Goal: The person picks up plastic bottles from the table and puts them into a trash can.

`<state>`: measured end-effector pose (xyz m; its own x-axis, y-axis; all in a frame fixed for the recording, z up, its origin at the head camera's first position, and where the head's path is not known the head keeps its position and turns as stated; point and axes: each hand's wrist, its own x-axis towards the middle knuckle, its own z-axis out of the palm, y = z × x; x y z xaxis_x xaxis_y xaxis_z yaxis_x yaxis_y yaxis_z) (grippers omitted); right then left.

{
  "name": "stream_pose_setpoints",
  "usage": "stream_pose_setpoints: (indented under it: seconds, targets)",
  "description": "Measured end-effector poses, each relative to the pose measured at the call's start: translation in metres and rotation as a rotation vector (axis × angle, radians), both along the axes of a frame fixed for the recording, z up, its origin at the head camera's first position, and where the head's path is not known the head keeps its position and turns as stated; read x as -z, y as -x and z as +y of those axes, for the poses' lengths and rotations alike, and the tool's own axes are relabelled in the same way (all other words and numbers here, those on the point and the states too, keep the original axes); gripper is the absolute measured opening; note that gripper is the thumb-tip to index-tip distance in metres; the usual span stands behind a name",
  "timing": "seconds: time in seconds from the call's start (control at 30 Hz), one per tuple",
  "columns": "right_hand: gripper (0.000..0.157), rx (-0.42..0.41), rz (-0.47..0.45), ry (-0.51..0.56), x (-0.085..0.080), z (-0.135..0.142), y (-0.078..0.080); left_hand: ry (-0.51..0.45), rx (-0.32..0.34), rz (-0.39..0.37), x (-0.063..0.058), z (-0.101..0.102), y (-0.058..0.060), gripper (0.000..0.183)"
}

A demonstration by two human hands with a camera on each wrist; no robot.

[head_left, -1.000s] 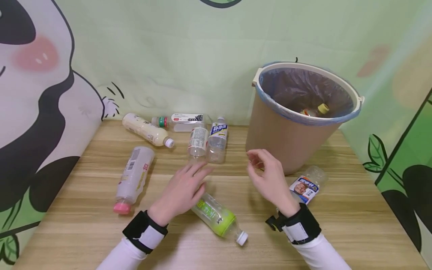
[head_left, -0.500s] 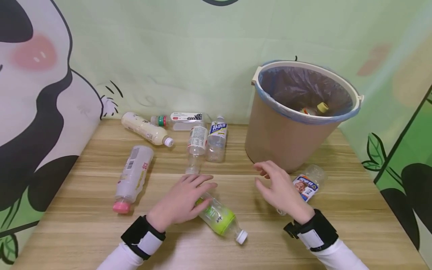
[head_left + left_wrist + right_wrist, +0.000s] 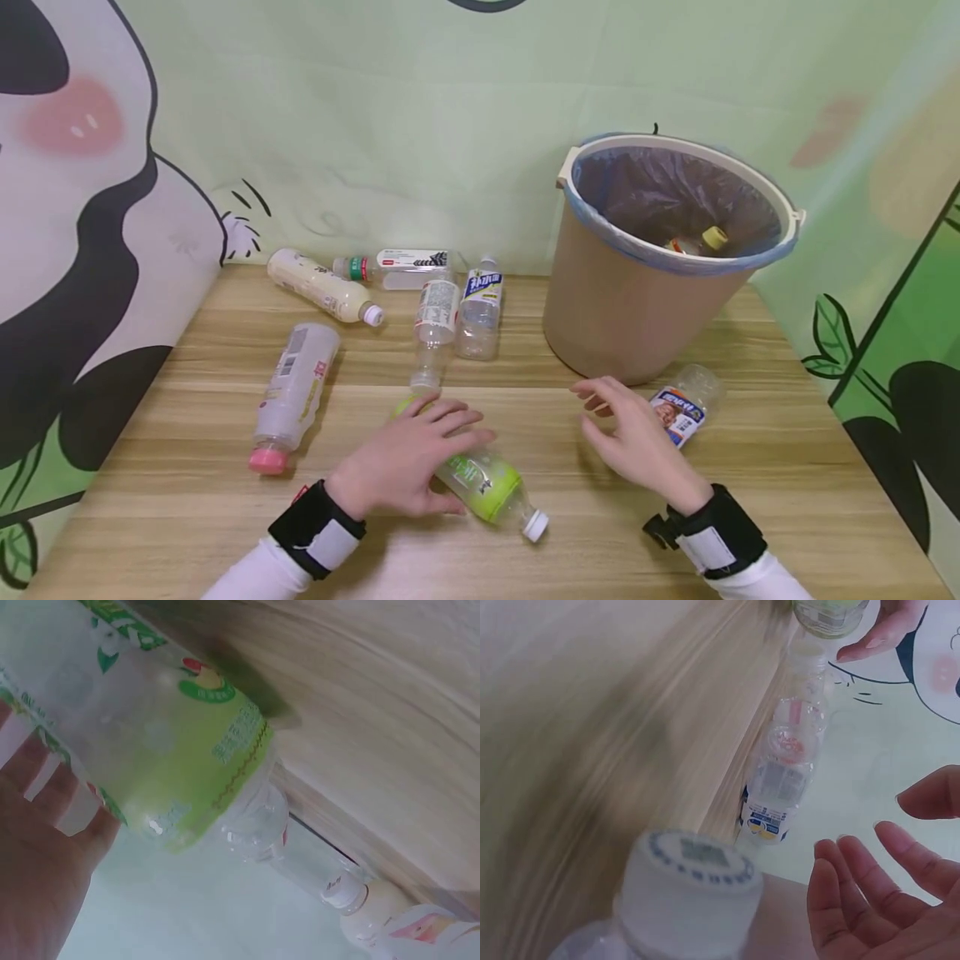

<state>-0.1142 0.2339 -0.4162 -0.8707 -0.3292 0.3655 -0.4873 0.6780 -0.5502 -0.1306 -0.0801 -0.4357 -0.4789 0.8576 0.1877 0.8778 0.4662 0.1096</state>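
Observation:
My left hand (image 3: pixel 416 454) lies over a clear plastic bottle with a green label (image 3: pixel 489 490), covering its middle; the white cap points toward the near right. In the left wrist view, the fingers (image 3: pixel 49 787) extend along one side of this green-labelled bottle (image 3: pixel 180 742), without wrapping it. My right hand (image 3: pixel 637 437) hovers with loosely bent fingers and nothing between them. Partly behind it lies a clear bottle with a blue and white label (image 3: pixel 684 407). The right wrist view shows a white bottle cap (image 3: pixel 694 889) close up, beside the spread fingers (image 3: pixel 900 896).
A brown bin (image 3: pixel 622 308) with a blue liner stands at the back right, a yellow-capped bottle (image 3: pixel 708 242) inside. A pink-capped bottle (image 3: pixel 296 387) lies at left. Behind it are a cream bottle (image 3: pixel 318 287) and several clear bottles (image 3: pixel 480 308), near the fabric backdrop (image 3: pixel 360 133).
My right hand has moved from beside the bin's base down and right, to the blue-and-white-labelled bottle. The left hand has shifted slightly right and nearer over the green-labelled bottle.

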Motion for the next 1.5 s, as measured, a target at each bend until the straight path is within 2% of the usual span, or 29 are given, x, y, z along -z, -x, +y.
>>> stream_pose_setpoints:
  seconds: [0.17, 0.47, 1.13, 1.5]
  targets:
    - [0.033, -0.018, -0.013, 0.037, 0.002, -0.003, -0.002, 0.035, 0.003, 0.027, 0.004, 0.002, 0.000, 0.087]
    - [0.032, -0.013, -0.026, 0.066, 0.004, -0.006, -0.002, 0.050, 0.001, 0.028, 0.008, 0.003, 0.001, 0.085]
    - [0.036, -0.024, -0.044, 0.136, 0.009, -0.010, -0.001, 0.045, 0.001, 0.008, 0.011, 0.001, -0.001, 0.082]
    - [0.038, -0.017, -0.042, 0.195, 0.008, -0.011, -0.002, 0.002, -0.035, -0.022, 0.011, -0.003, -0.004, 0.075]
